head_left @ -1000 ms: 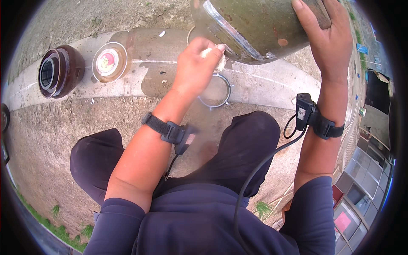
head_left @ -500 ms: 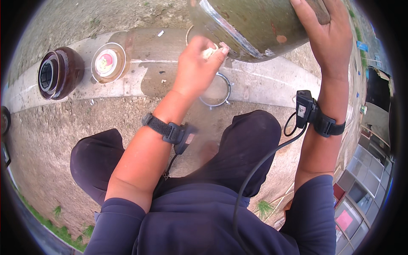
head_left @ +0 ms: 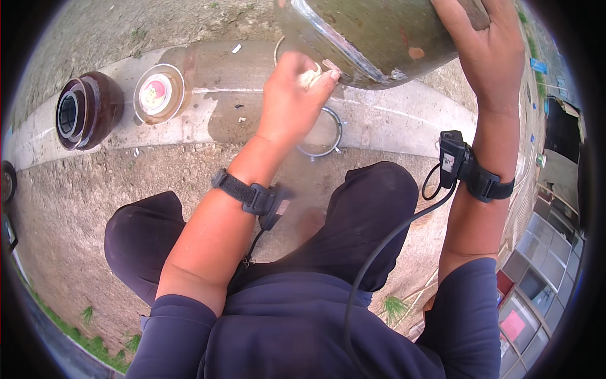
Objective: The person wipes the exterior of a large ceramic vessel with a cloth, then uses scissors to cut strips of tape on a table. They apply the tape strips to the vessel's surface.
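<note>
A large greenish-brown jar (head_left: pixel 372 38) leans tilted at the top of the view, partly cut off by its edge. A pale, shiny strip runs along its side. My right hand (head_left: pixel 495 54) grips the jar's right end, fingers spread over the surface. At the jar's lower left side, my left hand (head_left: pixel 293 91) is closed on a pale bundle (head_left: pixel 309 77), cloth or cord; I cannot tell which. A small pinkish piece (head_left: pixel 330 65) shows by its fingertips, close to the jar. Below the jar, a metal ring (head_left: pixel 339 136) with small tabs lies on the ground, partly behind my left wrist.
To the left, a dark brown glazed jar (head_left: pixel 104 107) lies with its mouth facing left. Beside it sits a clear round lid or dish (head_left: pixel 183 95) with a pink-and-white centre. A pale concrete strip (head_left: pixel 208 104), partly wet, crosses the dirt. A black cable (head_left: pixel 385 240) hangs from my right forearm.
Hardly anything differs. Both hands keep their holds, and the large jar sits very slightly higher in view.
</note>
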A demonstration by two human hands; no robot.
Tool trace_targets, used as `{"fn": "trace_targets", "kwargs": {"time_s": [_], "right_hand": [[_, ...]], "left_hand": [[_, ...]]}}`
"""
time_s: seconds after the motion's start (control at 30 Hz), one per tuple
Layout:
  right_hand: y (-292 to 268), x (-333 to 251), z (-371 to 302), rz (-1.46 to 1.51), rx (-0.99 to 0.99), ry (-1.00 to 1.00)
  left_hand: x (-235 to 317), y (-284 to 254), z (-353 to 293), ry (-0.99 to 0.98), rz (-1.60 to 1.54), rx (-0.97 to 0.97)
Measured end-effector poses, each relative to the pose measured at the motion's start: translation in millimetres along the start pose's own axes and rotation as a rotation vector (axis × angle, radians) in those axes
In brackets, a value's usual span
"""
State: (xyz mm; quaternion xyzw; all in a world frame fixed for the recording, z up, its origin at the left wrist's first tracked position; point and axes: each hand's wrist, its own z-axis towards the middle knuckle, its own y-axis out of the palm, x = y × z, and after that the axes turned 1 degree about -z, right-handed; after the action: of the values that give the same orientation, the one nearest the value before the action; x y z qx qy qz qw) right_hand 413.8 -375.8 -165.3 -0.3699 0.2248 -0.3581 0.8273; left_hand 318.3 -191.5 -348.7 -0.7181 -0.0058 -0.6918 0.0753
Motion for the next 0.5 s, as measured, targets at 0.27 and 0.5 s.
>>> {"fn": "trace_targets", "kwargs": {"time_s": [0.27, 0.5], "right_hand": [[1, 2, -3, -0.041, -0.008, 0.014], [-4, 0, -1, -0.060, -0.056, 0.036]], "left_hand": [[-6, 2, -2, -0.003, -0.089, -0.032], [-1, 2, -2, 0.006, 0.016, 0.001]]}}
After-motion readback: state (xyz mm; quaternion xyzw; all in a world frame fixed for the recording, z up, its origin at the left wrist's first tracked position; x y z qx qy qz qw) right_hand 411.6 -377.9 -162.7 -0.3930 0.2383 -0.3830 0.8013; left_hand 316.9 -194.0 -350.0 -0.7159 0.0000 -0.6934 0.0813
